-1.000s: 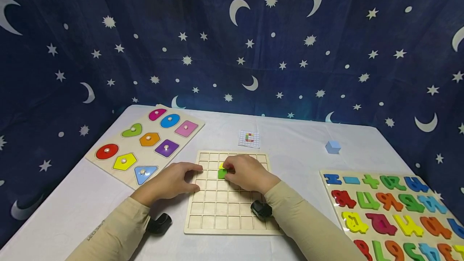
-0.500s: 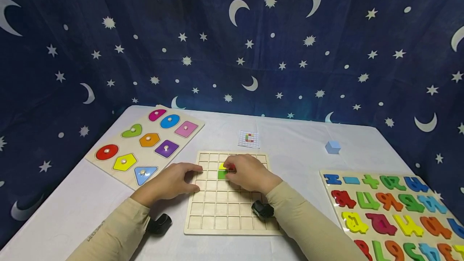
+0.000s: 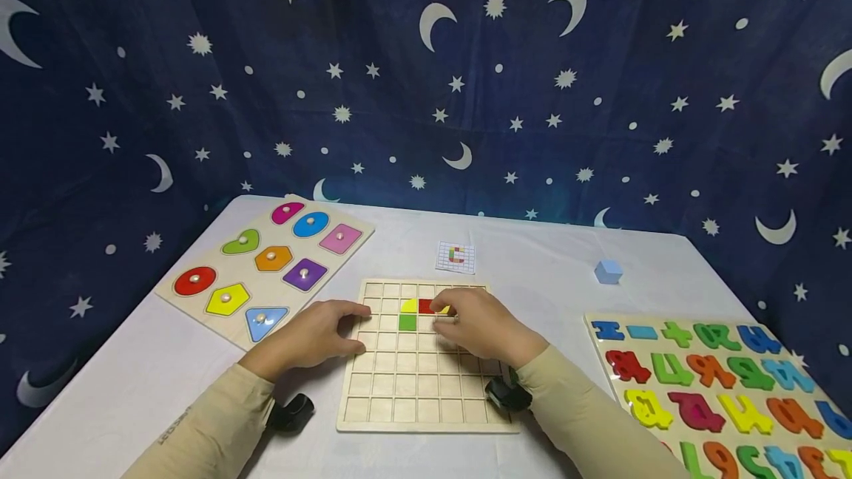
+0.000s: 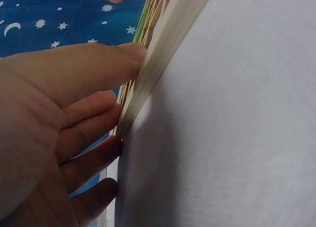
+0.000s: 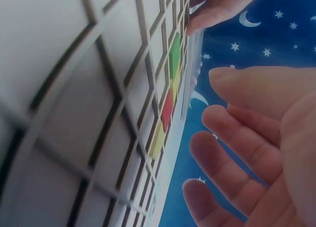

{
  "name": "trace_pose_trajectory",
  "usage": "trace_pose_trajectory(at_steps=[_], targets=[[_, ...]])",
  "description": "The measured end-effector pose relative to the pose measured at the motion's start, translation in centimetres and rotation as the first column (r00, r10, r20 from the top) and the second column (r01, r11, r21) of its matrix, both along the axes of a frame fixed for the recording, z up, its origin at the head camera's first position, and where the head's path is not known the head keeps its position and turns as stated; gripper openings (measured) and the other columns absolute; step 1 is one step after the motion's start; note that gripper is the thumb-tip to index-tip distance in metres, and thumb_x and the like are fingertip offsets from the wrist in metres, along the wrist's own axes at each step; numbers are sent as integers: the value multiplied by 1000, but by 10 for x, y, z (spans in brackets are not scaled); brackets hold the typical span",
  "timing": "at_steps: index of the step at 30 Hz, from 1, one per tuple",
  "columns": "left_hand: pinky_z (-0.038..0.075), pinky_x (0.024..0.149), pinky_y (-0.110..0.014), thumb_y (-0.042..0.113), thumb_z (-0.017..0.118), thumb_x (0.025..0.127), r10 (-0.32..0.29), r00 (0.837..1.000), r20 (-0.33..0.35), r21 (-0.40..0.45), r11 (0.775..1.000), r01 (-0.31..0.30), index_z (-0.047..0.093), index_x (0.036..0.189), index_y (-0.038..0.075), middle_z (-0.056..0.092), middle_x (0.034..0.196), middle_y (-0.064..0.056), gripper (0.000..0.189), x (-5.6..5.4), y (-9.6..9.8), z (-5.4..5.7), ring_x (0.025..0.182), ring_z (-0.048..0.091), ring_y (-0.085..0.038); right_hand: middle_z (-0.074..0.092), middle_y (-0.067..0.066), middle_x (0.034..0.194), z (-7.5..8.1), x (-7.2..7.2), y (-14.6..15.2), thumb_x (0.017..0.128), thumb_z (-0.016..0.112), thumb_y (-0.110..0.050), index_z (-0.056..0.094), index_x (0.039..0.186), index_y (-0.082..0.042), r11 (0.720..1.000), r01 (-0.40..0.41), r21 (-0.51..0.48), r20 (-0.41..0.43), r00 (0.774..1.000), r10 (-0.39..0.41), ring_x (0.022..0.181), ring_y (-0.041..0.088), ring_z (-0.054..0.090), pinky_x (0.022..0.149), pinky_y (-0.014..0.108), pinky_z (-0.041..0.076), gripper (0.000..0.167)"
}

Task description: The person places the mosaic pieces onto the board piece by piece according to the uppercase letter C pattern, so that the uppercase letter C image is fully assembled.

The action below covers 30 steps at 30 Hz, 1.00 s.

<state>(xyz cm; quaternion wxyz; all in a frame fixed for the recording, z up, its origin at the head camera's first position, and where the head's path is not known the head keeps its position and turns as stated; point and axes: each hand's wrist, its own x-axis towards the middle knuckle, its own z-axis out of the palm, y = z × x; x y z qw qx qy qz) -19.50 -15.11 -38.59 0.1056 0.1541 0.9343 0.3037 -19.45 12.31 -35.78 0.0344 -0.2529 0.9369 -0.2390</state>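
Note:
A wooden grid board lies on the white table. Its upper cells hold a green square tile, a yellow tile with a rounded corner just above it, and a red tile to the right of that. Beyond the red one, a second yellow tile shows in the right wrist view. My right hand hovers over these tiles, fingers loosely bent and apart, gripping nothing. My left hand rests thumb and fingertips against the board's left edge, as the left wrist view also shows.
A small pattern card lies behind the board. Shape puzzle with knobs stands left; a letter and number puzzle lies right. A light blue cube sits at the back right. A dark starry cloth hangs behind.
My right hand has moved right, off the red tile, which now shows fully in its cell with the second yellow tile partly visible beyond it. The left hand has stayed at the board's edge.

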Motion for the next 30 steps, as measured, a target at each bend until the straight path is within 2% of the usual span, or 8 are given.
trace_pose_trajectory(at_steps=[8,22,30], targets=[[40,109,-50,17,86,79,0,1000,6,-4,1000,0,67,130,12,61,135,-9,55,0,0,0,130,51,-32,70,2,105,3,11,22,92,71,-16,70,113,-8,998,58,-21,1,998,-58,94,21,62,82,38,52,22],[40,110,-50,17,86,79,-9,1000,-7,-18,1000,9,67,130,12,61,134,-9,54,0,0,0,130,51,-32,68,-3,106,1,30,57,89,77,-17,70,114,-12,987,154,38,19,988,-155,96,19,62,84,40,54,27],[40,110,-49,17,86,79,-7,1000,-1,-6,1000,7,67,131,11,61,135,-9,55,-1,0,-1,130,51,-32,68,-3,107,-2,36,76,88,77,-18,71,115,-14,981,182,63,73,980,-187,98,20,62,87,44,55,28]])
